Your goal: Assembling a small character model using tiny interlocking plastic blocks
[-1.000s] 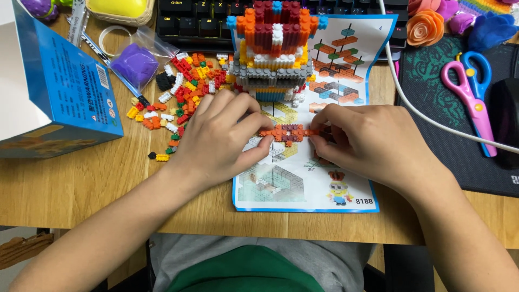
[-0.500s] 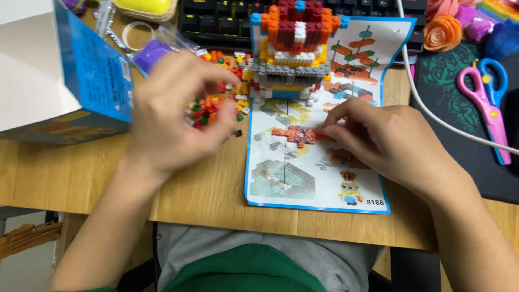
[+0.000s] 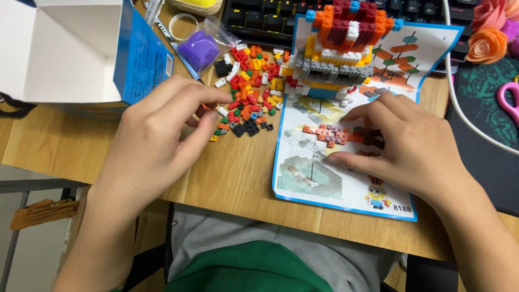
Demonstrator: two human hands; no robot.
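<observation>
My left hand (image 3: 159, 140) reaches over the wooden desk to the left edge of a pile of tiny loose bricks (image 3: 250, 89) in red, orange, yellow, black and white. Its thumb and forefinger pinch together at the pile; I cannot see what is between them. My right hand (image 3: 405, 148) rests on the instruction sheet (image 3: 346, 184) and holds a small flat strip of orange and brown bricks (image 3: 327, 133) down on it. Behind the sheet's top stands a part-built brick model (image 3: 340, 46) with grey, white, orange and dark red layers.
An open blue and white cardboard box (image 3: 75, 51) stands at the left. A clear bag with a purple block (image 3: 197, 47) lies behind the pile. A dark keyboard (image 3: 259, 19) runs along the back. Paper flowers (image 3: 486, 43), a white cable (image 3: 465, 116), pink scissors and a dark mat sit right.
My left hand has left the brick strip and moved left to the loose pile, fingers now pinched. My right hand stays on the strip.
</observation>
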